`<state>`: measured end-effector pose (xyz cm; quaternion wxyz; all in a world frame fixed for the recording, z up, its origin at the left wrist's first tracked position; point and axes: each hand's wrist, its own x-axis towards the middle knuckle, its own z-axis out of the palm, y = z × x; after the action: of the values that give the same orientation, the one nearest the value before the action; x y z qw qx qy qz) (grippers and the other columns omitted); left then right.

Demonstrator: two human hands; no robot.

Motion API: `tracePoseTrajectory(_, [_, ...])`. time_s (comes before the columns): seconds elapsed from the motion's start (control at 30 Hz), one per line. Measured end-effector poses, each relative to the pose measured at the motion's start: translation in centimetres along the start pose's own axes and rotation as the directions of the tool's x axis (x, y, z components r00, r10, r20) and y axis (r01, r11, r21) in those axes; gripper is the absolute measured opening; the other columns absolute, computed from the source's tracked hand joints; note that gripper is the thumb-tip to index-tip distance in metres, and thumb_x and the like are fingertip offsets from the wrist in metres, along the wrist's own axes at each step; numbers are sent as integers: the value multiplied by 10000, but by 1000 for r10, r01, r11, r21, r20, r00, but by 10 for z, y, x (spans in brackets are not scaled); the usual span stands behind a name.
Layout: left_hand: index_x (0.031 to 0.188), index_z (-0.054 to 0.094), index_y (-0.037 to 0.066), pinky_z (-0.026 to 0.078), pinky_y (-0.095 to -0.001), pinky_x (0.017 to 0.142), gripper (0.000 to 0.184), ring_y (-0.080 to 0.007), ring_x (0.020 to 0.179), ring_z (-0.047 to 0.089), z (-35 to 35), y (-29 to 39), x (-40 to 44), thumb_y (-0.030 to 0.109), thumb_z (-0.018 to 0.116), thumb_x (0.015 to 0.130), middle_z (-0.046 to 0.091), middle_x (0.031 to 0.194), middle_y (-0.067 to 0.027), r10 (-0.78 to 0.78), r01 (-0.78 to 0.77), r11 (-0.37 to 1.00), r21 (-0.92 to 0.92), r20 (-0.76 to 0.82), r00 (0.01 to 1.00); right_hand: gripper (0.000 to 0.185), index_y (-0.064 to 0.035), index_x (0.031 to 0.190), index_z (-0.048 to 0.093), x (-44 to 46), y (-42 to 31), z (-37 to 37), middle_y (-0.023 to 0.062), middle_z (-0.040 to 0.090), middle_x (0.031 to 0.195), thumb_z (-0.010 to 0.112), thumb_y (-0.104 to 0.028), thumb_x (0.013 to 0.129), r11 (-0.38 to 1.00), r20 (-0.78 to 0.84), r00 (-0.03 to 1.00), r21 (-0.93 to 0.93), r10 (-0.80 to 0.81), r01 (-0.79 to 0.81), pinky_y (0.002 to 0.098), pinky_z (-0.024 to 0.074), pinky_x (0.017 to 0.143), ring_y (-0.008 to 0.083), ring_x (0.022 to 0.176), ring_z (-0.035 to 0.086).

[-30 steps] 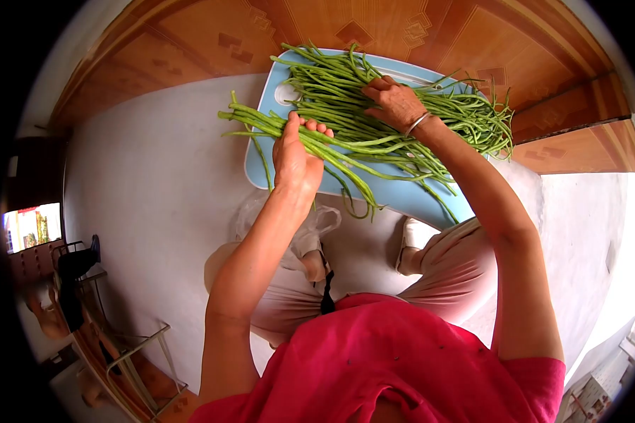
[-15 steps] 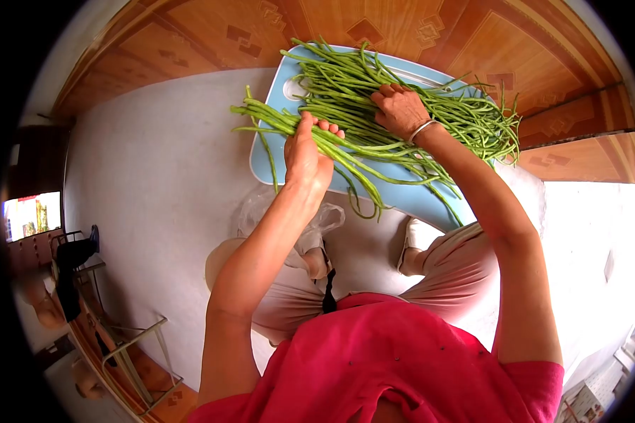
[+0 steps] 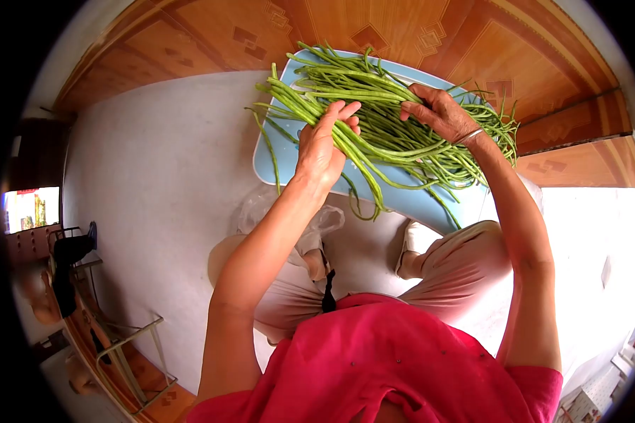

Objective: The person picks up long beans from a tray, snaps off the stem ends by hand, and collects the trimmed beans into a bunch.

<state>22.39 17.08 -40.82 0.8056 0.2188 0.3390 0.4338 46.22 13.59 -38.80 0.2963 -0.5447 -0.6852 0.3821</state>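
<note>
A large heap of green yardlong beans (image 3: 374, 120) lies across a light blue tabletop (image 3: 269, 163). My left hand (image 3: 323, 146) holds a bunch of these beans (image 3: 293, 99) between thumb and palm, its fingertips partly extended. The bunch slants from upper left to lower right, and its lower ends hang past the near edge of the tabletop. On the right side of the heap, my right hand (image 3: 442, 117), with a bangle at the wrist, pinches a few beans between thumb and curled fingers. How many it grips is hidden.
Behind the blue tabletop stands a patterned wooden panel (image 3: 317, 32). A clear plastic bag (image 3: 324, 218) lies on the grey floor (image 3: 148, 155) near my feet. To the left are a metal-framed piece of furniture (image 3: 130, 345) and a lit screen (image 3: 32, 209).
My right hand has shifted right and slightly toward me, now pinching beans at its fingertips. My left hand has moved a little right, its fingers straighter and the bunch more steeply tilted.
</note>
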Motion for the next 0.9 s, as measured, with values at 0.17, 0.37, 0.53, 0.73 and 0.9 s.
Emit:
tracePoseTrajectory(0.17, [1074,589,51,464,-283,670,222,-112,723,515,8,-2,-1,171,636,894,635,1063,-97,52,-49,997,-52,65,997,220,-23,864,582,-29,-23,-1,19,520,683,518,-213,955,993,45,998,-105,-47,51,279,359,569,123,612,424])
tracePoseTrajectory(0.37, [1249,523,38,427,-275,701,339,-117,738,468,13,3,-8,133,569,927,570,1206,-139,70,-79,997,19,299,952,244,24,960,536,-49,-20,20,199,571,782,610,-198,889,910,98,978,-357,-185,208,430,444,645,375,743,573])
tracePoseTrajectory(0.53, [1175,566,32,406,-225,652,276,-84,771,494,22,10,-14,117,590,914,616,1131,-155,50,-59,998,17,334,941,273,18,969,576,-55,-23,21,197,585,844,593,-245,895,925,66,982,-328,-179,191,451,462,681,388,778,582])
tracePoseTrajectory(0.73, [1138,574,33,406,-224,662,240,-87,777,498,26,16,-15,105,587,910,623,1119,-164,87,-103,995,19,386,918,272,2,1064,604,-55,-22,22,190,623,882,598,-208,891,924,-109,965,-332,-239,191,419,496,695,372,786,606])
tracePoseTrajectory(0.9, [1153,571,18,408,-242,695,250,-120,907,528,24,18,-16,85,576,912,585,1170,-211,70,-75,997,-2,400,914,312,-23,1115,619,-57,-21,14,187,647,935,620,-224,876,890,-138,957,-422,-254,175,398,512,676,354,779,627])
